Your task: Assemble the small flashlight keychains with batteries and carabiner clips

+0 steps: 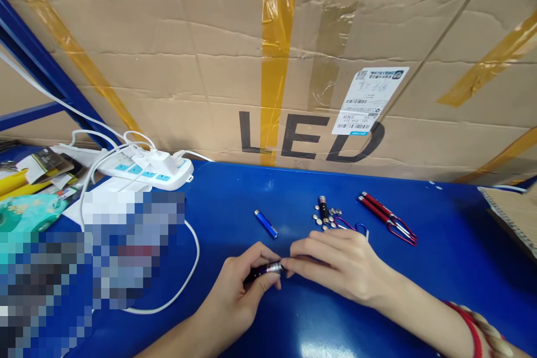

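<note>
Left hand [240, 286] grips a dark tube [265, 270], long axis toward the right hand [344, 263], whose fingertips [286, 263] sit at the tube's silver end; I can't tell their grip.

blue tabletop [229, 196] carried the lot. short blue tube [265, 224] lay slantwise on it. right of blue tube: black tube [323, 212] with silver discs [319, 222] scattered round it, then two red tubes [377, 210] with clips [403, 228], farther right. left of blue tube: white cable [198, 249] curved, white power strip [176, 179] sat farther back.
</note>
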{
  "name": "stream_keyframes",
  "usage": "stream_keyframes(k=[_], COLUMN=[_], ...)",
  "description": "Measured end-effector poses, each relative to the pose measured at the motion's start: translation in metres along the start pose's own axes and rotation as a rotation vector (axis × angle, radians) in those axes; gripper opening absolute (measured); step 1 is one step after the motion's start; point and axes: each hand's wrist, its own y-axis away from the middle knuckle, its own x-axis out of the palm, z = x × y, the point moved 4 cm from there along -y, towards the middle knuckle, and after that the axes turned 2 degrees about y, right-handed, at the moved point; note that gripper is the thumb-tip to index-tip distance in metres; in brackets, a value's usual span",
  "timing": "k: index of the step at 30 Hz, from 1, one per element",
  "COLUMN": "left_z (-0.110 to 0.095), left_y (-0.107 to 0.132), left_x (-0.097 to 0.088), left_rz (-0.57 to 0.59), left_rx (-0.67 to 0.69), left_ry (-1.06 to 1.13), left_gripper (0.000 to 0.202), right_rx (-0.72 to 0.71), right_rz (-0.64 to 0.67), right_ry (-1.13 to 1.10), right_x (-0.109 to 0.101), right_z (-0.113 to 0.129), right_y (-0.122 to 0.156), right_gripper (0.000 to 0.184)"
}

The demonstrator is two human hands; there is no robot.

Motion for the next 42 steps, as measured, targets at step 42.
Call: stream_keyframes(k=[42], left_z=[0.01], left_y=[-0.002], left_x=[-0.005], left_rz=[-0.111], left_rx=[0.037], left_ry=[-0.138], left_gripper=[0.018], right_rx=[0.77], right_rz=[0.127], right_ry=[-0.838], right_x=[0.032], right_z=[-0.024], right_y=[0.011], right_gripper=[0.016])
